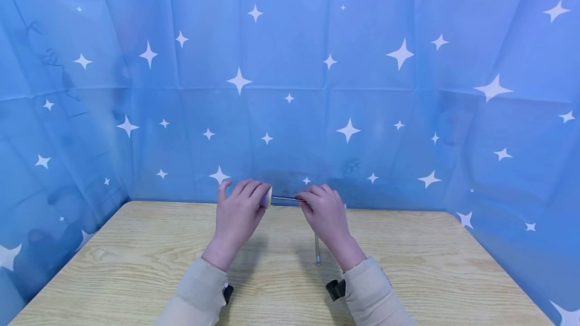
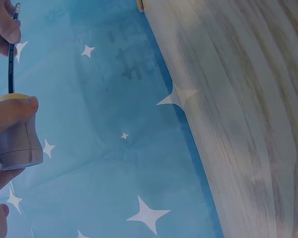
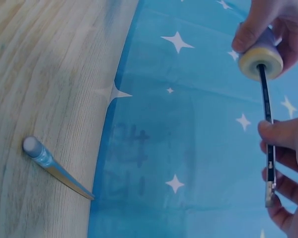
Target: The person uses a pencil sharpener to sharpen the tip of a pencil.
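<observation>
My left hand (image 1: 237,213) grips a small rounded pencil sharpener (image 2: 21,141), greyish with a pale yellow end, and holds it above the far part of the table. A dark pencil (image 3: 265,96) has one end in the hole at the sharpener's yellow end. Thumb and fingers of my right hand (image 1: 325,215) pinch this pencil towards its other end, which shows a silvery tip in the right wrist view. The pencil's inserted point is hidden inside the sharpener. Both hands are raised off the tabletop.
A second pencil (image 1: 317,251), wood-coloured with a metal band and an eraser end, lies on the wooden table (image 1: 158,260) below my right hand. Behind the table's far edge and at both sides hangs a blue cloth (image 1: 290,64) with white stars.
</observation>
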Tool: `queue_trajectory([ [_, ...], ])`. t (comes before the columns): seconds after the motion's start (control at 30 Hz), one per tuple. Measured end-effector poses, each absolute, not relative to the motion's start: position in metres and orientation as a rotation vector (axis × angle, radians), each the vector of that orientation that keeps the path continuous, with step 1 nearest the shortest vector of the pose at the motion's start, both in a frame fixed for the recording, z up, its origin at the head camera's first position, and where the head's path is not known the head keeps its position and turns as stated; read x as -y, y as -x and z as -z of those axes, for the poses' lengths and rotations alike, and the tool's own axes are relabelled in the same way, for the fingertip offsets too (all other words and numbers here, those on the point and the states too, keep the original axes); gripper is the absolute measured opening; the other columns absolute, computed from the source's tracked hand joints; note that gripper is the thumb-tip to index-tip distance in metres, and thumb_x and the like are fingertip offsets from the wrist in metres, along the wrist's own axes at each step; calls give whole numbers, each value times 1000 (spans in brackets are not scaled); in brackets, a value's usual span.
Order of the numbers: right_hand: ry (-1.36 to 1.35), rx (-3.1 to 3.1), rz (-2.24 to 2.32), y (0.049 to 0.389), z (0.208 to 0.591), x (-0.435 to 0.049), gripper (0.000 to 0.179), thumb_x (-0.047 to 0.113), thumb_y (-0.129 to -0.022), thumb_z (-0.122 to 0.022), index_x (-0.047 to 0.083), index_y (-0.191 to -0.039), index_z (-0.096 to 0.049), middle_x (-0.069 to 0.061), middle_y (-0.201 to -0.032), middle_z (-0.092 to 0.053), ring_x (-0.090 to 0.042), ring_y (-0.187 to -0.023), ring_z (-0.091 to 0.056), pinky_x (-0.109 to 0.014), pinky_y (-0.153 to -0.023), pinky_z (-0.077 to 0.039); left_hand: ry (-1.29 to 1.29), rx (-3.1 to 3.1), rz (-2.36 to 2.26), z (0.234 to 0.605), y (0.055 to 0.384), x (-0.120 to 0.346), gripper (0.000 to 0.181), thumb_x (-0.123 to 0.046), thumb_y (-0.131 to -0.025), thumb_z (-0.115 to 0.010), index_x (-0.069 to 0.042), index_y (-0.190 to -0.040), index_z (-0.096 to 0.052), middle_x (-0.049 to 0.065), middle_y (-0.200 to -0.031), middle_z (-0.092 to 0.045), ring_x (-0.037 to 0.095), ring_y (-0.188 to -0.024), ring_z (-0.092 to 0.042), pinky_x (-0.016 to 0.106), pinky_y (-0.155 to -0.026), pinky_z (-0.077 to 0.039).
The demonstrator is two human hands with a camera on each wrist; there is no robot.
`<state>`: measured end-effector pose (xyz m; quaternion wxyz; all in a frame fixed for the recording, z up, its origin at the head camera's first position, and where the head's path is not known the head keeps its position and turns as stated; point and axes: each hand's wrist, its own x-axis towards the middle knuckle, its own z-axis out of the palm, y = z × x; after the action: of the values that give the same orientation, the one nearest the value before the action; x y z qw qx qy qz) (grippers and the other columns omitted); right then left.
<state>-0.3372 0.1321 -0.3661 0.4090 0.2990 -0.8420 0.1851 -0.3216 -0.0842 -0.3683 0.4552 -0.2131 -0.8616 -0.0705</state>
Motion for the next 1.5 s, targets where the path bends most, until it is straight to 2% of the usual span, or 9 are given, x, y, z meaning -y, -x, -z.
queue_trajectory([
  [0.4,-740,2123,-452,337,366,-132,14,7,-77,-81,15,-88,-78,3,-83,-68,-19,-78,-58,-35,-61,-44,527,2113,185,370,322,85,39,-16,-75,-81,-19,-112,-69,0,-109,-69,20,-104,-60,58,-100,-31],
  [1.5,-743,2156,-469,338,368,-131,14,7,-78,-81,15,-90,-78,3,-85,-68,-19,-79,-58,-32,-60,-42,504,2139,192,370,323,87,38,-16,-77,-80,-20,-112,-68,-2,-109,-68,20,-106,-60,57,-102,-28],
])
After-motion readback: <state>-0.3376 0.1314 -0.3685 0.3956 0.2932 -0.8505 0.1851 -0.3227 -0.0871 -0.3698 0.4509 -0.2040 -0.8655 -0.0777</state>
